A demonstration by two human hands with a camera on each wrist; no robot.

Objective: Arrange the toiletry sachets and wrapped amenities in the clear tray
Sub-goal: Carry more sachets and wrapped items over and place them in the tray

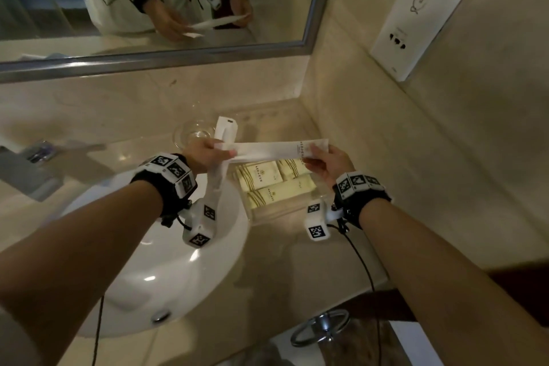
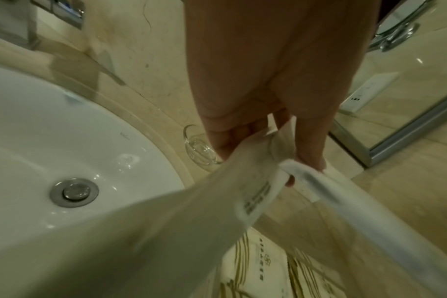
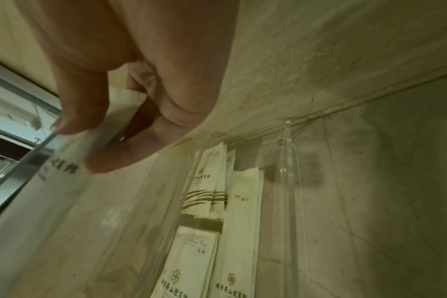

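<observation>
Clear tray (image 1: 319, 202), rim barely discernible.

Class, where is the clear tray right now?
In the head view, the clear tray sits on the counter right of the sink, below the right hand.

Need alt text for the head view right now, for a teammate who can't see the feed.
Both hands hold long white wrapped amenities above a clear tray of cream sachets: the left hand grips two, and the right hand pinches the far end of one. A white sink lies left, a mirror above.
</observation>
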